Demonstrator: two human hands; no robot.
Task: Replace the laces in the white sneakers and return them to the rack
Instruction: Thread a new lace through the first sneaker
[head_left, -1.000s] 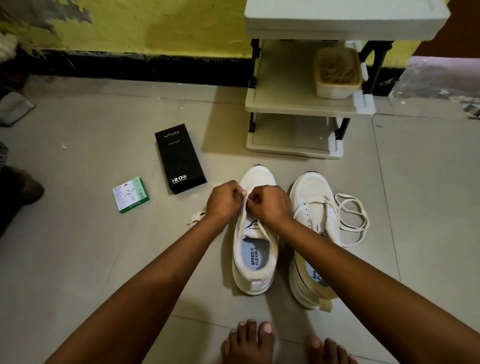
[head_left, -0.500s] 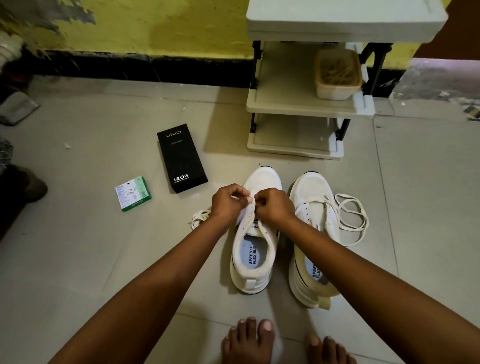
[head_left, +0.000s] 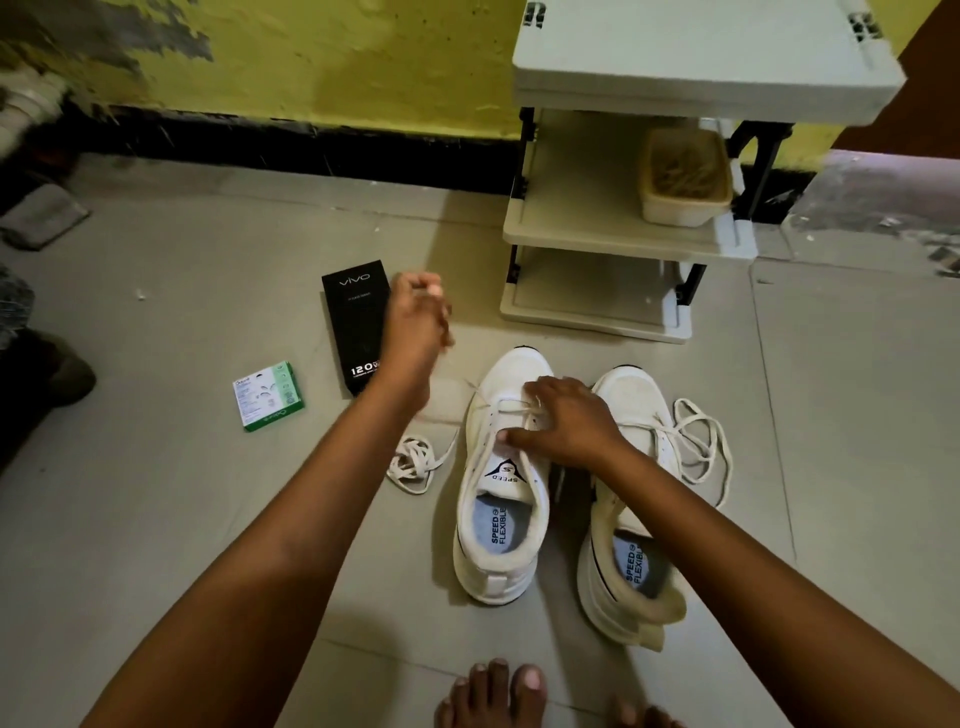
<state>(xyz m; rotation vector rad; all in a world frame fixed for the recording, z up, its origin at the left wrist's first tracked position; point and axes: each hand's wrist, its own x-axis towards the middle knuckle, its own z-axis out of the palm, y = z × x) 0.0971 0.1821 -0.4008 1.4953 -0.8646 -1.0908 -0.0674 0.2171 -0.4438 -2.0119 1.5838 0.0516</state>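
Observation:
Two white sneakers stand side by side on the floor, toes toward the rack (head_left: 618, 234). On the left sneaker (head_left: 498, 525), my right hand (head_left: 566, 423) presses down over the laced front, with the thumb by the tongue. My left hand (head_left: 415, 322) is raised up and left of that shoe, blurred, its fingers pinched on a lace end. The lace (head_left: 410, 462) trails in a loose heap on the floor left of the shoe. The right sneaker (head_left: 631, 577) is untouched, and its loose lace (head_left: 701, 441) loops out to the right.
A black phone box (head_left: 353, 322) and a small green box (head_left: 267, 395) lie on the floor to the left. A beige basket (head_left: 680, 176) sits on the rack's middle shelf. My bare feet (head_left: 493, 691) are at the bottom edge. A yellow wall is behind.
My left hand has pulled away from the shoe, up and to the left, drawing the lace with it. My right hand moved down onto the shoe's front.

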